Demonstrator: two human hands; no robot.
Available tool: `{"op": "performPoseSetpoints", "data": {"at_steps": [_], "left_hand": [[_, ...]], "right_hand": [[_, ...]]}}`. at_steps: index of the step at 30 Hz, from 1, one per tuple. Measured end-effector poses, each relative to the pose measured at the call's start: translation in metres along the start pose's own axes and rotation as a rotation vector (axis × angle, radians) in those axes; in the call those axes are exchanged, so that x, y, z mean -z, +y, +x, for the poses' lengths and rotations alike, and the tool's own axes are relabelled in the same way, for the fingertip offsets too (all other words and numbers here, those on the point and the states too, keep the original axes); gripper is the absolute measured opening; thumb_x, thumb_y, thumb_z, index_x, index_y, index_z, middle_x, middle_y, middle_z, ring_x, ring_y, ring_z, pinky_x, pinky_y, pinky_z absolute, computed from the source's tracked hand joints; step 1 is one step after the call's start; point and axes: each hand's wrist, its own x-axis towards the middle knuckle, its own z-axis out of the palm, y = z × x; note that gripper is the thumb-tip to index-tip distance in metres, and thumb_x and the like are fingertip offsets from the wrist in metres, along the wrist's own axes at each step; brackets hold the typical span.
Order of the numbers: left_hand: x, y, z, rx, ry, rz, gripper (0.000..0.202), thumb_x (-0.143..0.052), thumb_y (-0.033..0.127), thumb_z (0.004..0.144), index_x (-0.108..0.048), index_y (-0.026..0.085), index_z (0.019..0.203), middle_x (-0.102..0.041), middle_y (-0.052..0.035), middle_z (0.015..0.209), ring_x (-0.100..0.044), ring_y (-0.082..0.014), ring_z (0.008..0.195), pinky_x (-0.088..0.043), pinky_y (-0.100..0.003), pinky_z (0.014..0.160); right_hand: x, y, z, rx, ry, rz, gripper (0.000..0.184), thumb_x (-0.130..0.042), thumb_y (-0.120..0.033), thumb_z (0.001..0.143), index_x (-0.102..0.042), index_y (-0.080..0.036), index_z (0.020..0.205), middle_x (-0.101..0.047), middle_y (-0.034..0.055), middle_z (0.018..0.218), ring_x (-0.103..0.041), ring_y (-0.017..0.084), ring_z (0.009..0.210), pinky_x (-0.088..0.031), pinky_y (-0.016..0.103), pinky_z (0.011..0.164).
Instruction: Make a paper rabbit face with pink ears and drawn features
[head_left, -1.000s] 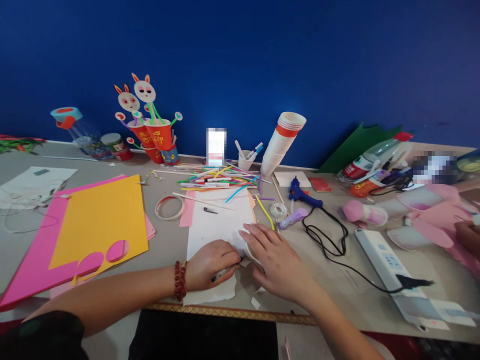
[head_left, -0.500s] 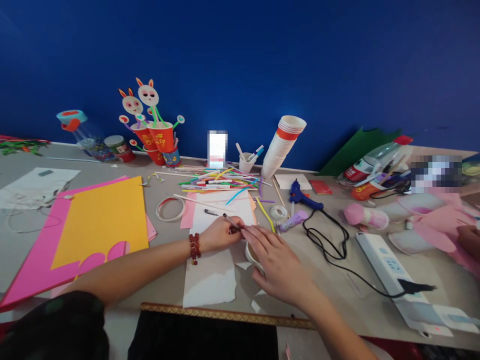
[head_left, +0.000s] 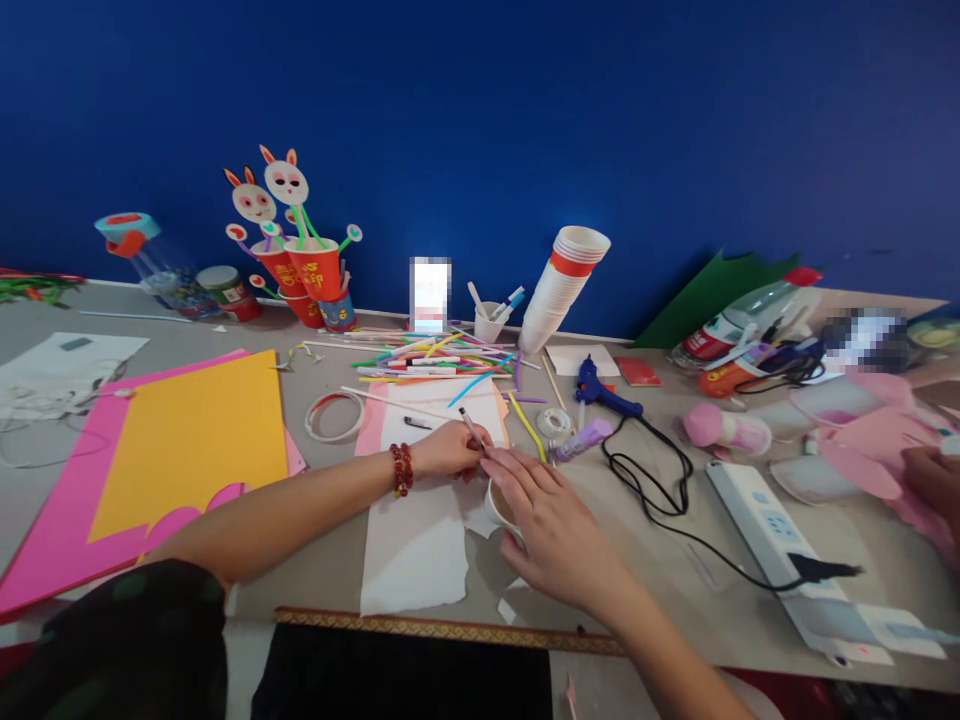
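Note:
My left hand, with a red bead bracelet at the wrist, is closed round a slim pen whose back end points up and away. The pen's tip is hidden behind the fingers. My right hand curls over a white paper cup lying tilted, its open rim toward me. Both hands meet at the cup's far side. Beneath them lie white paper sheets and small paper scraps. A dark pen cap rests on the paper beyond my left hand.
Yellow card on pink sheets lies left. Straws and markers are piled at the back, near a paper cup stack and rabbit-faced cups. To the right are a blue glue gun, its cord, a power strip and another person's hand.
My left hand has shifted slightly, and the pen now stands steeper, with its back end higher. My right hand stays on the cup. The whole view has moved a little.

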Motion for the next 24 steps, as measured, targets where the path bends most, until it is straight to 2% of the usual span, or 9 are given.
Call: {"op": "performPoseSetpoints", "data": {"at_steps": [8, 12, 19, 21, 24], "left_hand": [[0.004, 0.008, -0.021, -0.033, 0.039, 0.016, 0.014, -0.062, 0.029, 0.074, -0.057, 0.016, 0.079, -0.057, 0.0041, 0.058, -0.048, -0.0094, 0.044, -0.039, -0.020, 0.043], [0.001, 0.003, -0.035, -0.041, 0.067, 0.021, 0.017, -0.064, 0.031, 0.076, -0.057, 0.016, 0.080, -0.058, 0.0036, 0.059, -0.051, -0.0106, 0.046, -0.041, -0.021, 0.044], [-0.011, -0.007, -0.054, -0.066, 0.103, 0.025, 0.012, -0.062, 0.027, 0.079, -0.057, 0.016, 0.082, -0.055, 0.0052, 0.057, -0.053, -0.0104, 0.048, -0.041, -0.020, 0.047], [-0.010, -0.006, -0.060, -0.095, 0.136, 0.055, 0.011, -0.062, 0.027, 0.081, -0.058, 0.016, 0.083, -0.056, 0.0045, 0.059, -0.054, -0.0105, 0.051, -0.041, -0.020, 0.050], [0.000, -0.002, -0.069, -0.158, 0.256, 0.136, 0.014, -0.058, 0.031, 0.086, -0.058, 0.017, 0.085, -0.059, 0.0019, 0.068, -0.054, -0.0107, 0.057, -0.041, -0.020, 0.053]], "right_hand": [[0.001, 0.000, 0.000, 0.002, 0.015, -0.011, 0.067, -0.054, -0.012, 0.074, -0.045, -0.013, 0.141, -0.047, 0.0140, 0.147, -0.041, 0.031, 0.134, -0.035, 0.049, 0.110], [0.000, 0.000, 0.000, -0.004, 0.006, -0.015, 0.068, -0.054, -0.011, 0.075, -0.044, -0.013, 0.142, -0.047, 0.0132, 0.147, -0.040, 0.030, 0.134, -0.035, 0.049, 0.111], [0.000, -0.001, 0.000, 0.000, 0.013, -0.021, 0.068, -0.054, -0.011, 0.073, -0.045, -0.013, 0.141, -0.046, 0.0135, 0.148, -0.041, 0.030, 0.134, -0.035, 0.049, 0.110], [-0.001, 0.000, -0.001, -0.003, 0.013, -0.025, 0.067, -0.054, -0.011, 0.075, -0.045, -0.013, 0.141, -0.046, 0.0129, 0.149, -0.039, 0.030, 0.135, -0.033, 0.049, 0.111], [-0.002, 0.000, -0.001, -0.009, 0.008, -0.032, 0.066, -0.053, -0.012, 0.076, -0.045, -0.013, 0.142, -0.045, 0.0117, 0.150, -0.038, 0.029, 0.136, -0.032, 0.049, 0.112]]}}
